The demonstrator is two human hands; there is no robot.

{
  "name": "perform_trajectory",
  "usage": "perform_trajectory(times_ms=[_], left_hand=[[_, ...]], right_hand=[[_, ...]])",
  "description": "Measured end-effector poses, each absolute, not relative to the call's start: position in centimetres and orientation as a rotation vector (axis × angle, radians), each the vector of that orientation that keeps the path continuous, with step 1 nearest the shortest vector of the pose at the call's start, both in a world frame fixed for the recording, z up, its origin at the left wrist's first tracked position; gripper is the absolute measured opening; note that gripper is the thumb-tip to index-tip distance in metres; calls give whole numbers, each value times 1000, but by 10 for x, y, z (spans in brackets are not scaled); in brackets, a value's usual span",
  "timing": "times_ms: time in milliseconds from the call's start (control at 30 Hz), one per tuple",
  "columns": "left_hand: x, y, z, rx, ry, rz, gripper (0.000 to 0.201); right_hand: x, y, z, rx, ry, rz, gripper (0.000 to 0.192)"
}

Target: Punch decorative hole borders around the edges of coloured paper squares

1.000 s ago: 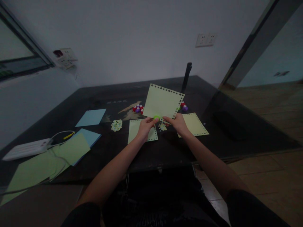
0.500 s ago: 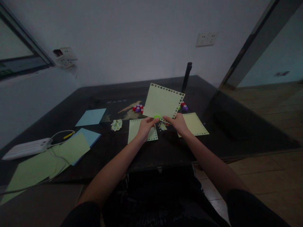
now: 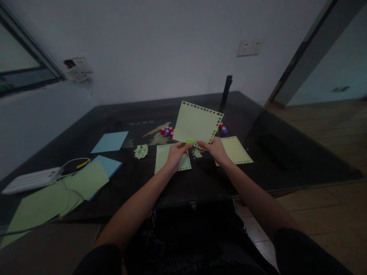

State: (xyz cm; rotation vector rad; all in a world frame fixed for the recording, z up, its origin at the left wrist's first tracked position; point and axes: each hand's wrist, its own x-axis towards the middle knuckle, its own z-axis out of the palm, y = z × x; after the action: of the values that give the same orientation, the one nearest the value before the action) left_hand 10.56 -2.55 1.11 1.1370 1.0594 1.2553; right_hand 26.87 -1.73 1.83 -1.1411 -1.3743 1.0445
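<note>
Dark table [image 3: 114, 179]; my left hand [image 3: 175, 154] and right hand [image 3: 216, 150] pinch near edge of yellow sheet [image 3: 196, 122], green punch [image 3: 189, 142] between them.

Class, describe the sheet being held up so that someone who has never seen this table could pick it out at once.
Start at the dark table and find the two hands near its middle. The left hand and right hand hold one pale green sheet by its lower edge, beside a small green punch. Unlike the two punched sheets lying flat below, it stands raised and tilted, with holes along its top and right edges.
</note>
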Motion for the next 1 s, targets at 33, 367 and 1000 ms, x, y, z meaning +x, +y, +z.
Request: perform_trajectory(times_ms=[33,367,1000], left_hand=[[106,-26,11,1137,1057,1253,29],[106,-25,9,1185,1068,1296,31],[107,-28,13,1212,1070,1339,27]], right_hand=[[269,-18,18,-1135,-1381,1040,26],[266,-24,28,-1182,-1372,1035,26],[268,-21,23,-1119,-1336,1067,29]])
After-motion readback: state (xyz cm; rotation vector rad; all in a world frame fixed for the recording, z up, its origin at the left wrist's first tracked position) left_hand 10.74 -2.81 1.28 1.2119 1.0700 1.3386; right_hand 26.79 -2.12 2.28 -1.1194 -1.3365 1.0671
